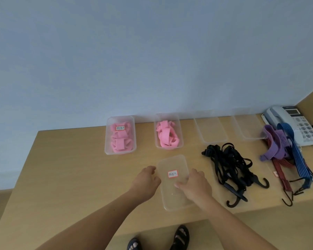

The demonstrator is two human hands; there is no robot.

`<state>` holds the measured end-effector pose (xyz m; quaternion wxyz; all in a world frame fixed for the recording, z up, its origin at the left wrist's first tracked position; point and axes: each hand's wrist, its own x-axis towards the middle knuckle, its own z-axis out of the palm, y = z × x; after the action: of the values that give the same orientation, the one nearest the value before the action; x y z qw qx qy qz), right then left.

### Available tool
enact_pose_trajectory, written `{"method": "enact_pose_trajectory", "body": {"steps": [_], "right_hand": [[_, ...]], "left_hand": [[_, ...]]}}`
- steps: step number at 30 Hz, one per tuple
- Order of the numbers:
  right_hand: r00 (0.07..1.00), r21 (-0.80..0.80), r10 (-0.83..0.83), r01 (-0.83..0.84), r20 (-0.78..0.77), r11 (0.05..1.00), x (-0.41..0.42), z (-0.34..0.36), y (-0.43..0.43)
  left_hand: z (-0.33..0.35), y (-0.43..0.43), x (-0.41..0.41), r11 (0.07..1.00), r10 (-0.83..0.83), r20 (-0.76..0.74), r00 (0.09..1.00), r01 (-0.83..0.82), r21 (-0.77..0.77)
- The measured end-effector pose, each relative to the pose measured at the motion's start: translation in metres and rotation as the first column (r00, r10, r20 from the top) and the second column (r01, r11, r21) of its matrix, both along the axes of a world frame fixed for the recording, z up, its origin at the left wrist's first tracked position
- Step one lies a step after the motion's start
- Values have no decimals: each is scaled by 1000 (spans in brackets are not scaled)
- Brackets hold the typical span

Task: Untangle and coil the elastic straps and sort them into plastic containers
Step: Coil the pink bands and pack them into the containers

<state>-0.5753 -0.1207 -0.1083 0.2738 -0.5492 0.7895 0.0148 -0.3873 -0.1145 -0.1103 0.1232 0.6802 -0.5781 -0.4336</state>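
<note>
Head view: what sort of room is it?

Pale blue wall point(152, 60) behind a light wooden table point(71, 168), a telephone point(296, 121) in the far right corner.

And the hands?

Left hand point(146, 179) and right hand point(194, 185) grip the sides of a clear labelled box point(171, 160) near the front edge.

The straps?

Pink straps point(166, 137) fill two boxes point(133, 120) at the back; black straps point(229, 165) lie tangled to the right, coloured straps point(278, 141) by the telephone.

A white push-button telephone point(304, 129) (handset on its cradle) sits at the far right corner of a light wooden desk point(71, 168) set against a pale blue wall point(134, 51).
</note>
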Motion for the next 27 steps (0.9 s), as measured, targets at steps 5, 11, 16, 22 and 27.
{"method": "enact_pose_trajectory", "body": {"steps": [5,11,16,22,27], "right_hand": [[911,-86,-36,78,412,993,-2,25,-9],[834,-255,110,37,540,966,17,73,-32],[865,-346,150,29,480,938,15,89,-73],[917,-366,199,-64,345,929,13,80,-138],[923,-336,204,-88,326,938,10,58,-181]], "left_hand": [[9,-3,6,998,6,9,1000,-6,61],[41,-22,5,991,126,-231,965,-133,-14],[69,-65,9,982,111,-125,986,-128,-137],[65,-122,4,965,164,229,960,-108,-237],[49,-157,-3,980,164,271,948,-126,-154]]}}
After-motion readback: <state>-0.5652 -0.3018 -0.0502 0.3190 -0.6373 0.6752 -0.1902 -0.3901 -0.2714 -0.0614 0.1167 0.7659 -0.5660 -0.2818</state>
